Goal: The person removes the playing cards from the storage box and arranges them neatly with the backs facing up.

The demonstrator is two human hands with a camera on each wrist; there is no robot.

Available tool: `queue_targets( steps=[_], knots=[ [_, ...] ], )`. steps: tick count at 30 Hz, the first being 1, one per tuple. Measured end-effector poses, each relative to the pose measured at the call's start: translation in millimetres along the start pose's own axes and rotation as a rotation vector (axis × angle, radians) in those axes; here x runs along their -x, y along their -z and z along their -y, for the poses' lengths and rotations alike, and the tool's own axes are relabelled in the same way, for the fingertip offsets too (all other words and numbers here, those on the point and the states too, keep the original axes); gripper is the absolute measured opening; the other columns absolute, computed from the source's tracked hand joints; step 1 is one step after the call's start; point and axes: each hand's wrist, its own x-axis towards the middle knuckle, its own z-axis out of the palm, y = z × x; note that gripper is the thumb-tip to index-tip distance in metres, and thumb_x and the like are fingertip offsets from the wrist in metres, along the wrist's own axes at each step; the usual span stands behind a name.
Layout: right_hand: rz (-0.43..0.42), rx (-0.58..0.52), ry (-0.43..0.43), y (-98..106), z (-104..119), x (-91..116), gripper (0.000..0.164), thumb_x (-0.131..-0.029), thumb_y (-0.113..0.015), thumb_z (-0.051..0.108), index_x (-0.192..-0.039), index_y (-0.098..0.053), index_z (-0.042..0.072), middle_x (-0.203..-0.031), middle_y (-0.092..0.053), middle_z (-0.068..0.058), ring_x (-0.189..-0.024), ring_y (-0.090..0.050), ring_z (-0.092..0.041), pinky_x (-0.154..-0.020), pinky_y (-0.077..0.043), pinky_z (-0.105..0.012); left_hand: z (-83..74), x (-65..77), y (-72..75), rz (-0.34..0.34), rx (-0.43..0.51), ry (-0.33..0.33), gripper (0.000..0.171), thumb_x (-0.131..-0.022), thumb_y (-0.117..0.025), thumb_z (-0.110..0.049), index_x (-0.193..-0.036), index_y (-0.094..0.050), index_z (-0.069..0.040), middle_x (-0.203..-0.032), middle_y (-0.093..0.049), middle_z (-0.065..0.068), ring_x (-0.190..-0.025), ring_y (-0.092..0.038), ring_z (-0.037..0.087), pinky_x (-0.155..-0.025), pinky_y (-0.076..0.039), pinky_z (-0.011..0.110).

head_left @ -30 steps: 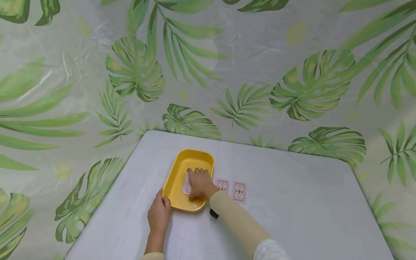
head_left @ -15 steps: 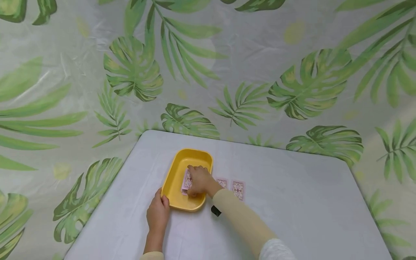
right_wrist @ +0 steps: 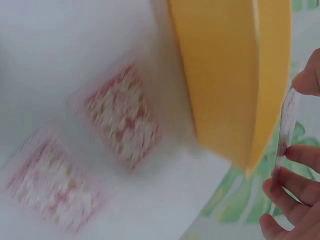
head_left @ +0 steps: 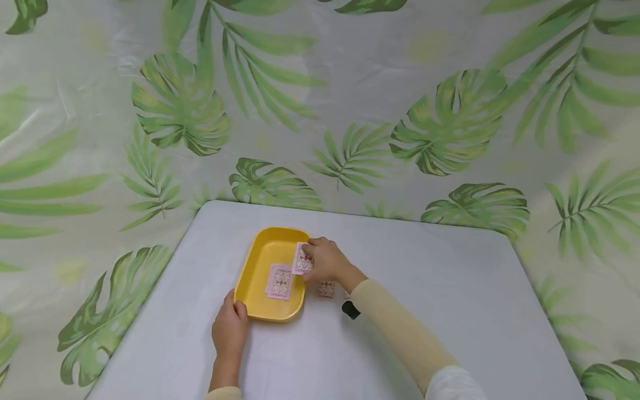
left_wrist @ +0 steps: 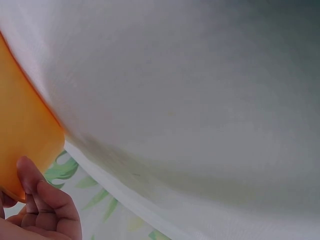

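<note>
My left hand (head_left: 230,328) grips the near left corner of a yellow tray (head_left: 246,272), thumb over the rim. Above the tray's right edge, my right hand (head_left: 327,261) pinches a playing card (head_left: 302,259) between thumb and fingers, its patterned pink back showing. The right wrist view shows this held card (right_wrist: 287,120) nearly edge-on. Inside the tray lie overlapping cards (head_left: 280,282), face down; how many cannot be told. Right of the tray, two more cards lie face down on the table: one (right_wrist: 122,117) close to the tray wall, the other (right_wrist: 55,187) farther out, partly hidden by the right wrist in the head view.
A white cloth covers the table (head_left: 425,289). Behind it hangs a leaf-patterned curtain (head_left: 360,83). A small black object (head_left: 350,310) shows at the right wrist's underside.
My right hand has risen from inside the tray and moved right, lifting a card with it. Cards stay behind in the tray. The left hand keeps its grip; the head view has shifted slightly.
</note>
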Motion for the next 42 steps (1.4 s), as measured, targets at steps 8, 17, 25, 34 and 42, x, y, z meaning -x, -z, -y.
queue_targets(
  steps=[8, 17, 25, 34, 42],
  knots=[
    [0.011, 0.015, -0.052, 9, -47, 41, 0.076, -0.073, -0.078, 0.043, -0.137, -0.057, 0.008, -0.141, -0.051, -0.015, -0.130, -0.045, -0.034, -0.107, -0.032, -0.051, -1.8, 1.3, 4.4, 0.045, -0.013, 0.023, 0.041, -0.098, -0.045, -0.011, -0.131, -0.050, 0.013, -0.106, -0.062, 0.034, -0.082, -0.062, 0.048, -0.072, -0.049, 0.058],
    [0.042, -0.015, -0.079, 0, -107, 88, 0.074, -0.067, -0.081, 0.035, -0.130, -0.060, 0.002, -0.127, -0.062, -0.012, -0.118, -0.056, -0.032, -0.101, -0.040, -0.049, -4.1, 1.0, 5.5, 0.057, -0.018, 0.026, 0.041, -0.099, -0.045, -0.011, -0.131, -0.050, 0.013, -0.107, -0.062, 0.035, -0.081, -0.062, 0.047, -0.073, -0.048, 0.058],
    [0.059, -0.093, -0.173, -17, -139, 109, 0.077, -0.063, -0.081, 0.033, -0.132, -0.060, 0.006, -0.131, -0.060, -0.009, -0.124, -0.053, -0.032, -0.103, -0.039, -0.047, -4.5, 0.2, 4.5, 0.069, -0.021, 0.038, 0.041, -0.099, -0.043, -0.012, -0.132, -0.049, 0.013, -0.110, -0.061, 0.035, -0.086, -0.061, 0.049, -0.076, -0.048, 0.059],
    [0.017, -0.082, -0.050, -26, -149, 119, 0.073, -0.060, -0.077, 0.028, -0.127, -0.061, 0.001, -0.125, -0.063, -0.013, -0.117, -0.057, -0.034, -0.100, -0.042, -0.047, -5.7, 0.5, 4.0, 0.076, -0.025, 0.049, 0.042, -0.099, -0.043, -0.012, -0.132, -0.048, 0.012, -0.110, -0.061, 0.035, -0.086, -0.061, 0.050, -0.075, -0.047, 0.060],
    [0.035, 0.099, 0.018, -35, -151, 119, 0.073, -0.063, -0.074, 0.037, -0.129, -0.061, 0.007, -0.129, -0.061, -0.013, -0.121, -0.053, -0.035, -0.101, -0.036, -0.057, -6.5, 0.2, 3.4, 0.094, -0.029, 0.077, 0.043, -0.100, -0.043, -0.014, -0.134, -0.047, 0.012, -0.115, -0.060, 0.035, -0.089, -0.061, 0.049, -0.079, -0.047, 0.059]
  ],
)
